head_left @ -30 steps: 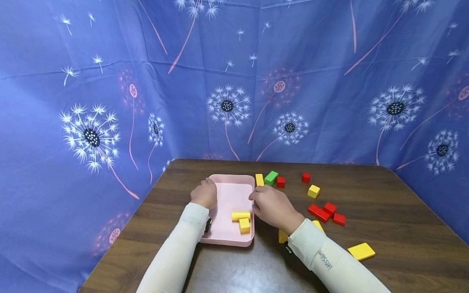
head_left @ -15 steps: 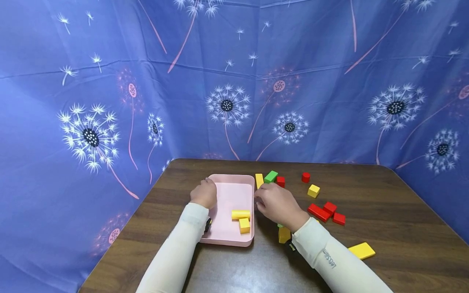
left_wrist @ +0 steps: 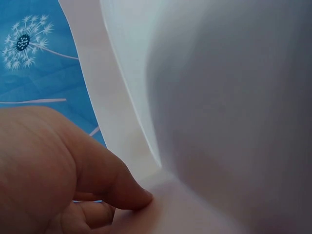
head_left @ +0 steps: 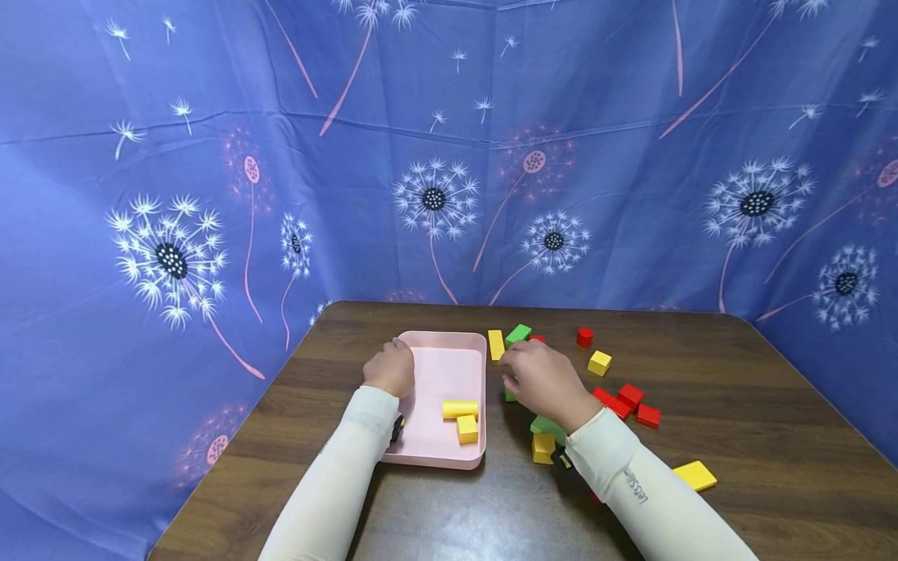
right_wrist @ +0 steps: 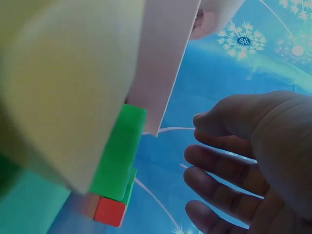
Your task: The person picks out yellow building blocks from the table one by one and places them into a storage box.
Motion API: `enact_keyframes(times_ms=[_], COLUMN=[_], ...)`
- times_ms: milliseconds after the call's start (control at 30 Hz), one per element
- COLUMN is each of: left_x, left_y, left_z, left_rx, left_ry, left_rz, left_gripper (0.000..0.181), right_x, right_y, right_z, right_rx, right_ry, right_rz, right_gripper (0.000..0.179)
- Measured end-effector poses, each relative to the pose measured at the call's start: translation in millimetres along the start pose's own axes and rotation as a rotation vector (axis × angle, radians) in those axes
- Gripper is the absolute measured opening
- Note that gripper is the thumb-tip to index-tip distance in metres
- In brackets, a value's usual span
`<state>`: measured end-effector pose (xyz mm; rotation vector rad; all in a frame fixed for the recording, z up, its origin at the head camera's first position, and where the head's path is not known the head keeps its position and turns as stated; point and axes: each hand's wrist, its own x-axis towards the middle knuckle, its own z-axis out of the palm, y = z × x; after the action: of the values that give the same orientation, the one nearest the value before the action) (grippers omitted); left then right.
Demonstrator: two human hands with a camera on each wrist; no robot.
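In the head view my left hand (head_left: 391,369) grips the left wall of a pink tray (head_left: 445,374); the left wrist view shows the thumb inside the wall and fingers outside. A yellow cylinder (head_left: 460,409) and a yellow cube (head_left: 466,429) lie in the tray. My right hand (head_left: 543,379) hovers right of the tray, fingers loosely bent, holding nothing. Beneath and beside it are a small green block (head_left: 510,395), another green block (head_left: 547,427) and a yellow block (head_left: 543,448). The right wrist view shows a long green block (right_wrist: 119,151) and a red block (right_wrist: 109,211) near the fingers.
Behind the right hand stand a yellow plank (head_left: 496,344) and a green block (head_left: 517,334). Farther right lie a red cylinder (head_left: 585,336), a yellow cube (head_left: 599,363), several red blocks (head_left: 631,396) and a flat yellow block (head_left: 694,475). A patterned blue cloth (head_left: 351,195) hangs behind the table.
My right hand has moved right, away from the tray's right rim, uncovering a small green block and more of the nearer green block. The left hand stays on the tray.
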<state>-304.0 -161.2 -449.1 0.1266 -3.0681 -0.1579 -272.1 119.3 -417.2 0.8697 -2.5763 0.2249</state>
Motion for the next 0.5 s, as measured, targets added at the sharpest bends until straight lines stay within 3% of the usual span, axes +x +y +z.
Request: enact_keyframes(times_ms=[500], left_x=[1.2], left_y=[0.2], left_z=[2.2], left_rx=[0.01], left_ry=[0.005], left_rz=[-0.007], left_gripper=[0.066], right_x=[-5.6], right_y=[19.8], right_z=[2.6], right_rx=[-0.025], right_ry=[0.02], right_rz=[0.01], right_gripper=[0.014])
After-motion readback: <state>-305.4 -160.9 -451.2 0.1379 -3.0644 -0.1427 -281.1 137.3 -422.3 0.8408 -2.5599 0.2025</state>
